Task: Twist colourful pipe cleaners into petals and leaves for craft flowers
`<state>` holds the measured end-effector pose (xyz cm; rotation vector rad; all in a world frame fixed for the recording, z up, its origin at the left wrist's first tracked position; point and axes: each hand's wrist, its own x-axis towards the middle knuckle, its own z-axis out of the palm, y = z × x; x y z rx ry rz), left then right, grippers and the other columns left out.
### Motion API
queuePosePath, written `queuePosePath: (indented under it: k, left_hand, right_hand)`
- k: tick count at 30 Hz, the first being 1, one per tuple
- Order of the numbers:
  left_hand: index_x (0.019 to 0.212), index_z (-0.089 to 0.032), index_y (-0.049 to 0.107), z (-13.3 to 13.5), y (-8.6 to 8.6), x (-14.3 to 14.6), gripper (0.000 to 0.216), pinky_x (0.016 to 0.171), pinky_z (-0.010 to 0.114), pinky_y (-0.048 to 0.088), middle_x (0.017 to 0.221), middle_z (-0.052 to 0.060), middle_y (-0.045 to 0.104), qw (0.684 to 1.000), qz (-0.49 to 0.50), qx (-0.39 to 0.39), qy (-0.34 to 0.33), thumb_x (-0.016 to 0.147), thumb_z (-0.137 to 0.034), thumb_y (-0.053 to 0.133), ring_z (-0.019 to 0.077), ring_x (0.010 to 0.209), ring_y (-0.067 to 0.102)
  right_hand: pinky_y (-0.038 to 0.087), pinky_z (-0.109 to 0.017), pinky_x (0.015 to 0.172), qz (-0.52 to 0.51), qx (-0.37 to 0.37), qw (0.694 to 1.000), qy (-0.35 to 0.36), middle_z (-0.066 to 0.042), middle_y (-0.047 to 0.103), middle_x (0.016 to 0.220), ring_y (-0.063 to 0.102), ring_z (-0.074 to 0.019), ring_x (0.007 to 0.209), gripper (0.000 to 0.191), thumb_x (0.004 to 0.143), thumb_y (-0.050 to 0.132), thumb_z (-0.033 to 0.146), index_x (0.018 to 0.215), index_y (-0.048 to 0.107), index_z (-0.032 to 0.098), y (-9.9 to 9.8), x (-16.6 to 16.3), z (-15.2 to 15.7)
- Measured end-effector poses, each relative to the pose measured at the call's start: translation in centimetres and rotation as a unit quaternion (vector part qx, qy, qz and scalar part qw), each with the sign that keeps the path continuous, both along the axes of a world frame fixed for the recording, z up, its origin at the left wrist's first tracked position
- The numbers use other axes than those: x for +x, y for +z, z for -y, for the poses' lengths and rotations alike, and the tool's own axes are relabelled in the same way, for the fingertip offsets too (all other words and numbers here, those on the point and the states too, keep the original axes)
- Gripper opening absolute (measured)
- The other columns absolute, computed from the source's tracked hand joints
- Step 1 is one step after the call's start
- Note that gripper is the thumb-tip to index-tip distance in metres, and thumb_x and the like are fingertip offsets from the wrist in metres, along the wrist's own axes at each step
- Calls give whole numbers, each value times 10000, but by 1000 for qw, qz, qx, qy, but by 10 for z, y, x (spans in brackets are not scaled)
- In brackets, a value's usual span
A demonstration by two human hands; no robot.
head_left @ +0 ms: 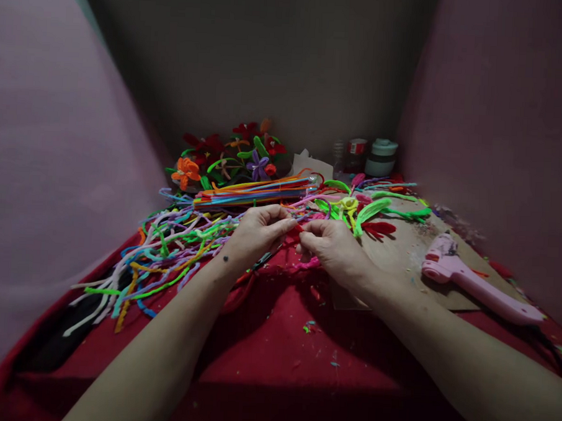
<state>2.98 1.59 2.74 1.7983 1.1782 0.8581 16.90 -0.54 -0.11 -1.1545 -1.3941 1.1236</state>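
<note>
Above the red cloth, my left hand (264, 231) and my right hand (333, 247) meet with their fingertips nearly touching. Both pinch a small red fuzzy pipe cleaner (299, 228), mostly hidden by the fingers. Behind and beside my left hand spreads a tangle of loose coloured pipe cleaners (167, 255). Just below that hand lies a dark, thin tool, partly covered, perhaps scissors. Close beyond my right hand are green looped pipe-cleaner leaves (373, 211) and a red petal-shaped piece (377, 229).
A bundle of straight pipe cleaners (256, 192) lies before finished pipe-cleaner flowers (187, 172). On the right, a pink hand-held tool (487, 291) rests on a brown board (400, 259). A lidded cup (381, 158) and a red-labelled jar (357, 153) stand behind.
</note>
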Motion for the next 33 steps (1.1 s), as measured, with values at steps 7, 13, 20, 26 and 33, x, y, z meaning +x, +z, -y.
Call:
queuePosePath:
  k: [7, 13, 20, 26, 33]
  left_hand:
    - [671, -140, 561, -6, -5, -5, 161, 512, 185, 322, 586, -35, 497, 978, -111, 179, 8, 749, -280, 548, 66, 533, 396]
    - [790, -146, 558, 0, 0, -2, 144, 404, 173, 266, 475, -71, 436, 1000, -1, 29, -7, 755, -284, 537, 46, 384, 331]
    - [672, -126, 579, -7, -1, -12, 166, 477, 166, 310, 552, -42, 463, 976, -110, 178, -50, 753, -269, 554, 49, 501, 363]
    - [716, -147, 585, -5, -4, -8, 180, 423, 165, 285, 505, -51, 468, 998, 28, 46, -34, 758, -322, 577, 41, 435, 357]
    - [673, -128, 562, -10, -13, -7, 222, 365, 135, 255, 508, -34, 530, 951, 233, -198, -33, 650, -296, 704, 16, 368, 387]
  right_hand:
    - [345, -218, 444, -115, -60, 990, 45, -4, 560, 490, 461, -79, 431, 107, 622, 586, 158, 518, 579, 135, 1, 0, 3]
    - [388, -237, 489, -175, -83, 978, 75, -6, 559, 482, 482, -84, 443, 116, 594, 622, 156, 497, 564, 130, 1, 0, 1]
    - [340, -224, 435, -182, -101, 973, 103, 9, 531, 448, 450, -73, 403, 140, 599, 625, 182, 494, 549, 128, 0, -1, 3]
    - [364, -225, 439, -165, -98, 978, 82, 3, 559, 464, 476, -80, 398, 186, 614, 650, 238, 508, 538, 134, 0, -1, 2]
    - [385, -226, 470, -137, -48, 988, 58, 2, 583, 485, 497, -82, 423, 181, 634, 646, 272, 542, 579, 131, -4, 0, -3]
